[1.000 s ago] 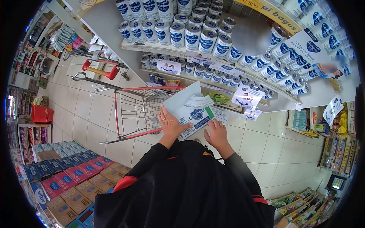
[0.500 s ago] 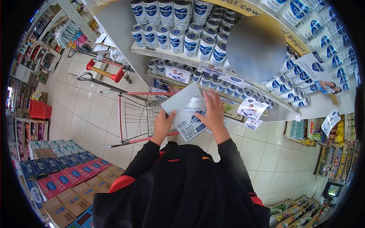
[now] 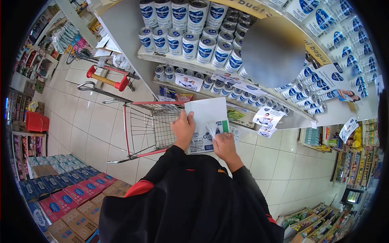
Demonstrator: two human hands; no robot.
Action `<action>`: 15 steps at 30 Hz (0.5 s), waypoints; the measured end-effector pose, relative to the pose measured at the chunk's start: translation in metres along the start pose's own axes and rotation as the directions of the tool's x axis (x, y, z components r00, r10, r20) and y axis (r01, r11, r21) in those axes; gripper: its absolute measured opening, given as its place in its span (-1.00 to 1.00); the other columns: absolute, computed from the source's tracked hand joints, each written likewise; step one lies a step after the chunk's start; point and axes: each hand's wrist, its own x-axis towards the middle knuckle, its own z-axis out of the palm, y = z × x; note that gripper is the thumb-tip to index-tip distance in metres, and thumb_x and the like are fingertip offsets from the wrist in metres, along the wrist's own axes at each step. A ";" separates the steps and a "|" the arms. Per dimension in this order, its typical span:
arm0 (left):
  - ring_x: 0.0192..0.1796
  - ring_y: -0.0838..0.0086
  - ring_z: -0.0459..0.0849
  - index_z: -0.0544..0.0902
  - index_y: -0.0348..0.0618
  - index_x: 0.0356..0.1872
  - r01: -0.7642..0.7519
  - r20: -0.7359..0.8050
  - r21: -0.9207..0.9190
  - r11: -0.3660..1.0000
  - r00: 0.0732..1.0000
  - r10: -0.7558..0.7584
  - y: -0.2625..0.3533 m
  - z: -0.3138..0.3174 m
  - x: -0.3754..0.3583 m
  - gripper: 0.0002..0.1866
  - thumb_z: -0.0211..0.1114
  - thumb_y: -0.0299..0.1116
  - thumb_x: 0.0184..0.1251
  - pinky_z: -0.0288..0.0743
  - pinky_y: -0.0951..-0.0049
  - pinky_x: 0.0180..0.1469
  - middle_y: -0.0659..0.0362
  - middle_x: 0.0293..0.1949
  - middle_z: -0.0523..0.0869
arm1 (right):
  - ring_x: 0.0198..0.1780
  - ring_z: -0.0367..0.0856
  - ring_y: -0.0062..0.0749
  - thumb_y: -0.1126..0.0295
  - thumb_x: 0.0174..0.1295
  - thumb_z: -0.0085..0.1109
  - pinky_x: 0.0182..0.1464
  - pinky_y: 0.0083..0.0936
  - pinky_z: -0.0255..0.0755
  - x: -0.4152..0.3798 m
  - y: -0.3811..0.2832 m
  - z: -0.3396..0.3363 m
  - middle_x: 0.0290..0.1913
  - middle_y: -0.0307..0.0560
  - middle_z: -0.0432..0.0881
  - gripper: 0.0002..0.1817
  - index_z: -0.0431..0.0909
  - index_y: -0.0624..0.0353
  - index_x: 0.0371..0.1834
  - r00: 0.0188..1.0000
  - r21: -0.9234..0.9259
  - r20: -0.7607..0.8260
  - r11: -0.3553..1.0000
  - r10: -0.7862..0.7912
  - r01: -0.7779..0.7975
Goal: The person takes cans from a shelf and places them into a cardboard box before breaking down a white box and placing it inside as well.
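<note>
In front of my body is a flat white carton piece (image 3: 208, 112) with blue print, a halal mark and a green strip at its right side. My left hand (image 3: 183, 128) grips its left edge, thumb on the face. Low on the right of the printed face is my right hand (image 3: 225, 146), its fingers bent together. A pale, blurred strip (image 3: 210, 130) sticks up at its fingertips; I cannot make out whether it is tape or torn paper.
A wire shopping trolley (image 3: 148, 129) with red rails stands just beyond my left hand. Shelves ahead hold several rows of white and blue cans (image 3: 189, 44). Leaflets (image 3: 268, 117) hang off the shelf edge. Stacked drink cartons (image 3: 81, 188) lie at lower left.
The carton piece has turned from tilted to nearly upright. My right hand has gone from spread fingers on the face to closed fingers lower down. My left hand has shifted slightly right.
</note>
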 end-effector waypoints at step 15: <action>-0.33 0.03 0.54 0.41 -0.11 -0.36 0.334 -0.001 -0.051 0.941 0.942 -0.335 -0.015 0.001 0.045 -0.70 -0.08 -0.08 0.18 0.17 0.00 -0.15 -0.01 -0.49 0.60 | -0.62 0.11 -0.27 0.50 -0.29 -0.03 -0.51 -0.40 0.01 -0.081 0.006 -0.067 -0.72 -0.06 0.10 -0.79 0.11 0.25 -0.83 0.951 0.648 -0.167 0.755 0.261 -0.094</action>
